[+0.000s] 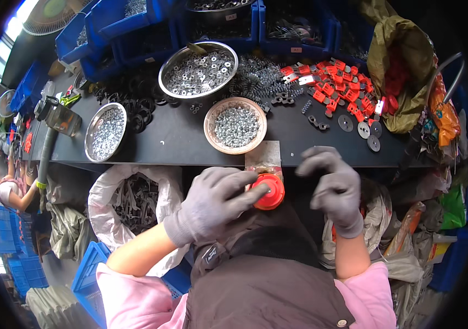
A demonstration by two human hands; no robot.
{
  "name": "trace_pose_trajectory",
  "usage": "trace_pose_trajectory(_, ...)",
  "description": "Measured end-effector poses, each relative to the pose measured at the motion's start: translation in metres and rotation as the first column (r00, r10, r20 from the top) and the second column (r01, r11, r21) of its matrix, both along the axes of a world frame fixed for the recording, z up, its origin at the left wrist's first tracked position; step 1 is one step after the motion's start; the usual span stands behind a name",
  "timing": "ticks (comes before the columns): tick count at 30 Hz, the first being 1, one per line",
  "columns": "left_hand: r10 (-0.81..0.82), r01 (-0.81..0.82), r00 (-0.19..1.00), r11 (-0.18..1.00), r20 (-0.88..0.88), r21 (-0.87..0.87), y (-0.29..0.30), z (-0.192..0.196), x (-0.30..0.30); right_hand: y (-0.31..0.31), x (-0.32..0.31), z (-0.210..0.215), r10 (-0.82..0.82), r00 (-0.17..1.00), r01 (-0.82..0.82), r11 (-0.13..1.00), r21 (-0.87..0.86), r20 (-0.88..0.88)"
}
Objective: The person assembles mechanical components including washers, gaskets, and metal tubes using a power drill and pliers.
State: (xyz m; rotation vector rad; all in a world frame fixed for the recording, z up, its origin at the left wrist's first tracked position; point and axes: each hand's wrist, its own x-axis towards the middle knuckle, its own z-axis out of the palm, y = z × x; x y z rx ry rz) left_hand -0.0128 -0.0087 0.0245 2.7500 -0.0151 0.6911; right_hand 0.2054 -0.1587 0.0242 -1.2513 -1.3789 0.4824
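My left hand [217, 203], in a grey glove, has its fingers on a round red plastic part [269, 193] at the table's front edge. A small metal piece shows at the centre of the part, near my fingertips. The part sits against a pale metal plate [263, 155] that juts from the edge. To the right of it my gloved right hand [334, 189] is raised, its fingers bent and apart, with nothing visible between them. Just beyond the plate stands a pinkish bowl [207, 125] of small metal pieces.
A steel bowl [163, 82] of washers and a steel dish [89, 143] stand on the black table. Red clips [338, 82], springs [256, 77] and metal discs [363, 130] lie loose. Blue bins [297, 49] line the back. A white sack [100, 203] hangs below; a person [12, 186] works far left.
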Motion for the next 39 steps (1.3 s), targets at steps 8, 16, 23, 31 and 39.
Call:
trace_pose_trajectory(8,0.519,-0.339,0.834,0.216,-0.186,-0.916,-0.023,-0.107,-0.015,0.013,-0.031,-0.014,-0.011,0.936,0.076,0.982,-0.17,0.353)
trace_pose_trajectory(16,0.551,-0.756,0.652,0.526,-0.521,-0.39,0.011,-0.263,0.031,0.021,-0.052,-0.008,-0.269,0.889,0.329,0.938,-0.106,0.371)
trace_pose_trajectory(23,0.215,-0.544,0.838,0.248,-0.502,-0.802,0.009,-0.256,0.067,0.027,-0.04,-0.01,-0.104,0.874,0.209,0.962,-0.174,0.474)
trace_pose_trajectory(31,0.123,-0.543,0.831,-0.034,-0.543,-0.839,0.031,-0.272,0.094,0.012,0.0,-0.016,-0.046,0.985,0.071,0.986,-0.149,0.164)
trace_pose_trajectory(39,0.065,-0.536,0.811,-0.312,-0.581,-0.784,0.031,-0.297,0.105,0.035,-0.005,-0.015,0.124,0.972,-0.053,0.943,-0.329,0.198)
